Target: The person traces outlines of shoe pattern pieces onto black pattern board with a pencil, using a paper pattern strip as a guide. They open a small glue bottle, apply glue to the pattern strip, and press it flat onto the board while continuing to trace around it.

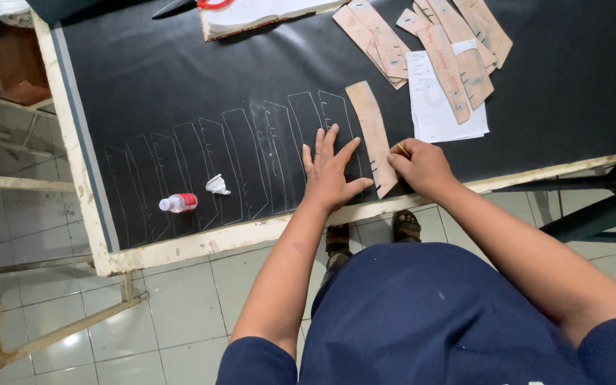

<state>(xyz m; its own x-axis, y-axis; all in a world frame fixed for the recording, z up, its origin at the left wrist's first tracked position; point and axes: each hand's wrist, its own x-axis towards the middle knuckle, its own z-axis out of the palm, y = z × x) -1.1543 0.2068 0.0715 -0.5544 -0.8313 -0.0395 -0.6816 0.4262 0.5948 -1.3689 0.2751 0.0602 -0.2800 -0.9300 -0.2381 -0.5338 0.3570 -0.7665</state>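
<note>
1. The left hand [329,173] lies flat and spread wide on the black sheet [180,78], fingers splayed, gripping nothing – its thumb reaches to the template's lower edge and presses there.
2. The right hand [421,165] is curled nearly closed at the template's right edge, low down, pinched around a thin marker [401,149] of which only a yellowish tip shows.
3. Far left on the sheet, near the table rim [180,249], a small white bottle with a red cap [178,203] lies on its side; just right of it sits a crumpled white scrap [217,185].
4. Behind these runs a row of chalk outlines [237,160], about 9 curved strips side by side, the last ones passing under the left hand.
5. The template [373,135] – a curved tan strip – lies flat just right of the last outline, between the 2 hands.
6. Further right and back are a white paper [440,107], a fan of more tan patterns [429,43] and, to their left, an open book [265,14].
7. My reading: another outline is being traced, with the marker at the lower right edge. The next stroke would call for steady downward pressure from the left hand so the template cannot slide, and a tip kept tight against the edge.
</note>
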